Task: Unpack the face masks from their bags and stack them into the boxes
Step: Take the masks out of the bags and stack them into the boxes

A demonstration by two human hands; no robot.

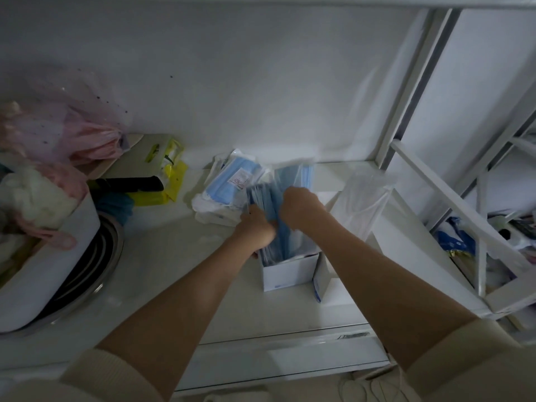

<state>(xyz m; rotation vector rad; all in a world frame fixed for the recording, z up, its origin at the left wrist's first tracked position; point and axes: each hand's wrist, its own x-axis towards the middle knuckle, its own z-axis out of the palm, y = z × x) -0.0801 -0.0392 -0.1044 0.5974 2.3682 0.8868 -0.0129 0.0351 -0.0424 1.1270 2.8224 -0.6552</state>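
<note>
A stack of blue face masks (265, 198) stands on edge in the open white box (287, 274) at the middle of the white table. My left hand (256, 227) grips the stack from its left side. My right hand (300, 206) grips it from the right, over the clear bag (293, 172) that rises behind the masks. More bagged blue masks (229, 184) lie in a pile just behind and to the left of the box. An empty clear bag (364, 198) stands to the right of my right hand.
A second white box (322, 278) leans against the first one's right side. At the left sit a white tub of cloths (43, 250), a metal basin (95, 271), a black handle (130, 184) and yellow packets (171, 169). A white rack (481, 227) stands on the right.
</note>
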